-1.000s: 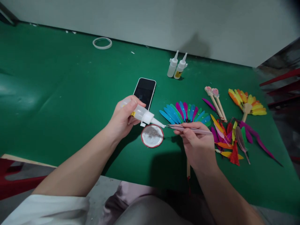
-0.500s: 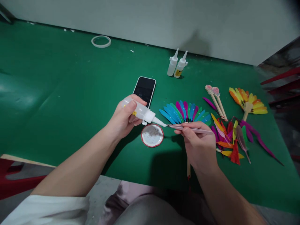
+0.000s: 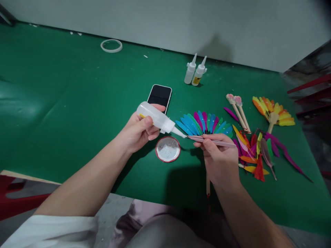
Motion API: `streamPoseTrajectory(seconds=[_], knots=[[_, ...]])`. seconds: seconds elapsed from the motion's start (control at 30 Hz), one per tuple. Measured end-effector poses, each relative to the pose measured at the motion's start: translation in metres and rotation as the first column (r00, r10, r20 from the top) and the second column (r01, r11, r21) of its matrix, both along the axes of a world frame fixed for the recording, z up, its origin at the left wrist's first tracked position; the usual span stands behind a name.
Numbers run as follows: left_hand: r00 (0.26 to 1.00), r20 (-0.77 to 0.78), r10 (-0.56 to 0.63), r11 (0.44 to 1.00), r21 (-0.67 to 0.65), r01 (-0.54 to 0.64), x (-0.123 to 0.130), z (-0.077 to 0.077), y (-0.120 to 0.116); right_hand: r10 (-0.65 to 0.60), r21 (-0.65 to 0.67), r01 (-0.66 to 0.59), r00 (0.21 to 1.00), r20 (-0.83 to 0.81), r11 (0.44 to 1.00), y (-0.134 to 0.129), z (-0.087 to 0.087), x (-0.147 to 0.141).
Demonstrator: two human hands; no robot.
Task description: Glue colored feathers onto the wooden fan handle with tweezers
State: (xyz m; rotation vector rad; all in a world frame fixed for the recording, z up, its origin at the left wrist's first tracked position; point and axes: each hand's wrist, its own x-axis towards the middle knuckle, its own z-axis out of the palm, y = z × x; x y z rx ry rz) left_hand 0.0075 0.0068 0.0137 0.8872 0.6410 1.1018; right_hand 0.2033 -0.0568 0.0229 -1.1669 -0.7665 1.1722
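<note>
My left hand point(image 3: 139, 132) is closed round a white squeeze bottle point(image 3: 155, 116), tilted with its nozzle pointing right and down. Pinched in my right hand point(image 3: 219, 155) are pink tweezers point(image 3: 217, 141), whose tips meet the nozzle's end. Whether anything sits between the tips is too small to tell. Below the bottle lies a round, red-rimmed lid point(image 3: 168, 149) with small bits in it. Behind my right hand a fan of blue, green and purple feathers point(image 3: 190, 124) rests on the table, its middle partly hidden and its wooden handle point(image 3: 208, 184) showing below.
A phone point(image 3: 159, 95) lies behind the bottle. Two upright bottles point(image 3: 190, 73) stand near the wall, and a tape ring point(image 3: 111, 46) lies at the back left. Loose feathers point(image 3: 248, 159), two sticks point(image 3: 241, 115) and a yellow-orange fan point(image 3: 273, 117) are on the right.
The bottle has shifted slightly right, and my left fingers have changed their hold on it, showing more of its body. My right hand and the tweezers have moved very slightly right.
</note>
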Motion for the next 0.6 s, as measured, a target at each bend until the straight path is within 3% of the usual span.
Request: streamPoseTrajectory(seconds=[0.23,0.43,0.6], knots=[[0.983,-0.098,0.153,0.988,0.031,-0.151,0.004,0.0038,-0.0023,-0.023,0.009,0.023,1.0,0.0,1.0,0.0004,-0.0038,0.0014],[0.903,-0.216,0.372,0.922,0.197,-0.333,0.005,0.0001,-0.0043,-0.037,0.003,0.036,0.996,0.083,0.999,-0.0007,-0.0072,0.0013],[0.862,-0.259,0.436,0.894,0.23,-0.384,0.0033,-0.0005,-0.0063,-0.017,-0.021,0.019,0.992,0.122,1.0,-0.002,-0.0085,-0.0003]])
